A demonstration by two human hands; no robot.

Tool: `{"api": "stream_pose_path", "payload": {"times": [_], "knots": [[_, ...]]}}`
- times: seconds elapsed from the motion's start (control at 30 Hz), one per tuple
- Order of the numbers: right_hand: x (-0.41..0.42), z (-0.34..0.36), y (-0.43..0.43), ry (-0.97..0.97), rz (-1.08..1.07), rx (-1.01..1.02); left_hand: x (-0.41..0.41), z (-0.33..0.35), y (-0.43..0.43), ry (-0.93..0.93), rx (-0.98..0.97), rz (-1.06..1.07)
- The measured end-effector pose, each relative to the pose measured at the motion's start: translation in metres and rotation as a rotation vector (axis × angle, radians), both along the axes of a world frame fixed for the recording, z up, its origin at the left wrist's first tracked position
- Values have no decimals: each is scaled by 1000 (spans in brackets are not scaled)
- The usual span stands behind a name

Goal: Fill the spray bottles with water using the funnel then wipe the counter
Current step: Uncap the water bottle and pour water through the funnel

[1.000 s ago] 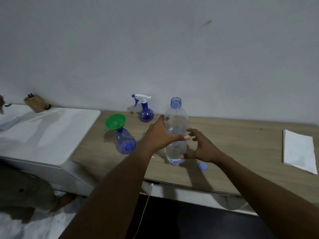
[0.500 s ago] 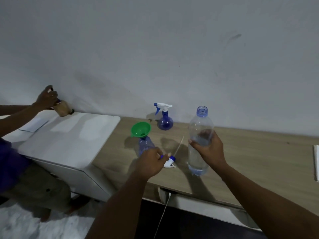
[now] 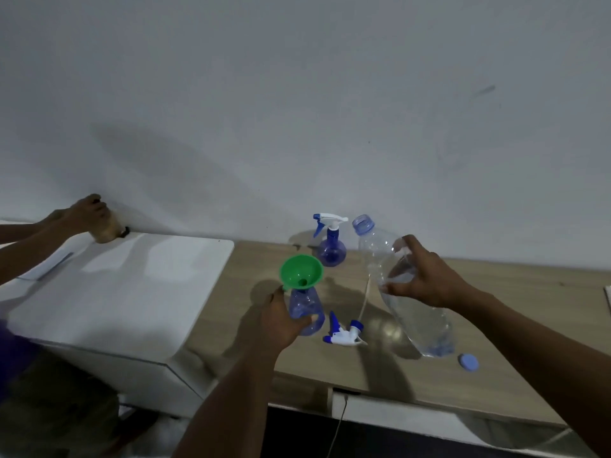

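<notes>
Left hand point(image 3: 281, 320) grips open spray bottle point(image 3: 305, 312) at frame centre, green funnel point(image 3: 301, 272) in its neck. Right hand point(image 3: 421, 279) grips water bottle point(image 3: 413, 292), tilted, uncapped, neck toward funnel.

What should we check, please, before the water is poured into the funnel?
1. Green funnel seated in the open spray bottle: ok.
2. Left hand grips that spray bottle: ok.
3. Water bottle uncapped, its cap on the counter: ok.
4. Right hand holds the water bottle, tilted: ok.
5. Water bottle's mouth above the funnel: not ok, it is off to the funnel's right.
6. Water level in the spray bottle: cannot tell.
</notes>
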State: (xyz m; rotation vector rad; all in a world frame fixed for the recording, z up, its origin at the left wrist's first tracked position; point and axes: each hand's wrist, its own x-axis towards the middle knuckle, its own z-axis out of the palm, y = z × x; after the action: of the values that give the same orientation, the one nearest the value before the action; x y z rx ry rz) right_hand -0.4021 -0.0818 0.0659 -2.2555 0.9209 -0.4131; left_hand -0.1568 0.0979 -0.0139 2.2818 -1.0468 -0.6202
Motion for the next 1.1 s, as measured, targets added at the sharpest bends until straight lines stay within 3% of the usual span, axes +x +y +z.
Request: {"api": "stream_pose_path", "payload": {"times": [0.23, 0.53, 1.1], "knots": [[20, 7, 10, 256, 58, -104, 23, -13, -14, 141, -55, -116], [52, 22, 10, 581, 118, -220, 36, -22, -23, 163, -101, -170], [73, 43, 15, 830, 146, -328, 41, -32, -25, 124, -156, -184]]}}
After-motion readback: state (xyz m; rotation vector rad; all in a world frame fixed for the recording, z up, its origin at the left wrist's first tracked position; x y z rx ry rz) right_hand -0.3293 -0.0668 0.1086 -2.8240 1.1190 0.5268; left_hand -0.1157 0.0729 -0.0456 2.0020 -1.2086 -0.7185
